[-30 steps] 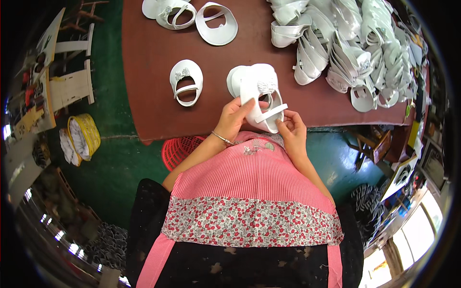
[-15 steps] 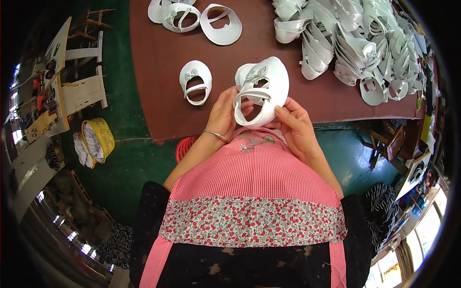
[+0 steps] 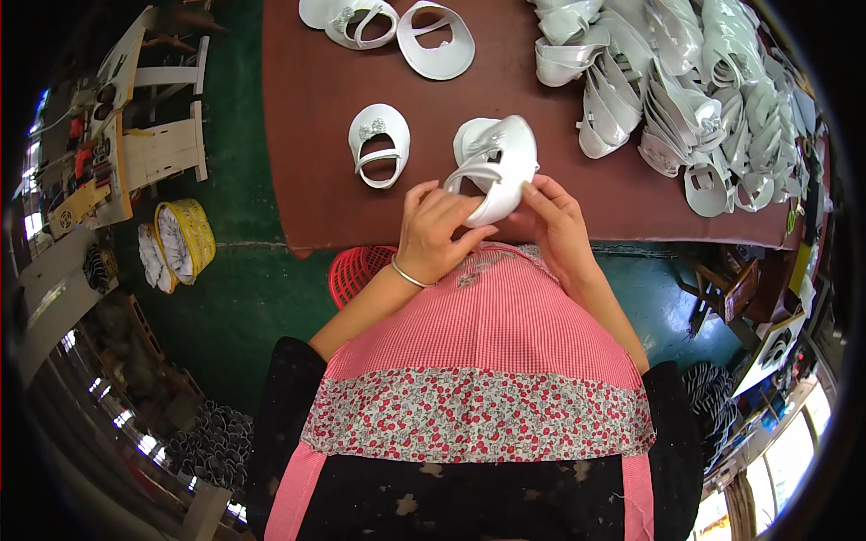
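Still holding up a small white leather-like shoe upper with strap and silvery ornament [image 3: 519, 169], just over the near edge of the smooth brown-red table [image 3: 311, 135]. Now rolled further onto its side than half a second ago, showing less of the opening. Has turned the bare left hand [image 3: 433, 233] over since then, back facing up, with fingertips at the lower rim and thumb just beneath; unclear whether pinching or only steadying. With the bare right hand [image 3: 564, 225], pinches the opposite edge, thumb on the outer wall, fingers behind, spread no wider than the material. Judged a change of hold mid-turn, weight probably on the right; not set down yet. Leaves alone, just beyond, a partly hidden white rounded piece [image 3: 466, 135]; to the left, well apart, a white strapped upper with glittery front [image 3: 395, 124]; to the far right, a heap of nested white uppers [image 3: 667, 108].
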Tool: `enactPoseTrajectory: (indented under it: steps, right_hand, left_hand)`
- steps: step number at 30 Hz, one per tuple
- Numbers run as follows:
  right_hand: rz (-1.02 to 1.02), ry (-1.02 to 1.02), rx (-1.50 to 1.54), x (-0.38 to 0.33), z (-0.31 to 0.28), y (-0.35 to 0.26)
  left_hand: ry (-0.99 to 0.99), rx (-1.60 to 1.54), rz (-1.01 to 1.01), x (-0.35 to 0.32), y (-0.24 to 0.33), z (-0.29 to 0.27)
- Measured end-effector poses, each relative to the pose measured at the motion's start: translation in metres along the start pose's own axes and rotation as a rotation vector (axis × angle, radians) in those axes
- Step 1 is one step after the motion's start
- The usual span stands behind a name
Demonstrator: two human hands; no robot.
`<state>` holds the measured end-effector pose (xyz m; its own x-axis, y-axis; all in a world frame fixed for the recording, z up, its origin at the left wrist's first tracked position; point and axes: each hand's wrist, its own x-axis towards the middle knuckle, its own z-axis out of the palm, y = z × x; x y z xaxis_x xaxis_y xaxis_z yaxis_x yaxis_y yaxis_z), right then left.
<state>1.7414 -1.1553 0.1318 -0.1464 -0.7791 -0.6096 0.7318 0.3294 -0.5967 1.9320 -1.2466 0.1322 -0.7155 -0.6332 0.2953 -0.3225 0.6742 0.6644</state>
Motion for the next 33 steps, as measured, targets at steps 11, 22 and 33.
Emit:
enactPoseTrajectory:
  steps: [11,22,33]
  right_hand:
    - [0.196,0.366,-0.299,0.089,-0.108,0.056]
    - [0.355,0.322,-0.187,0.091,-0.089,0.068]
    - [0.246,0.178,0.034,0.085,-0.062,0.061]
  left_hand:
    - [-0.022,0.621,-0.250,-0.065,-0.137,0.018]
    - [-0.309,0.255,0.115,-0.010,-0.045,0.103]
    - [-0.034,-0.607,-0.600,-0.019,-0.032,0.056]
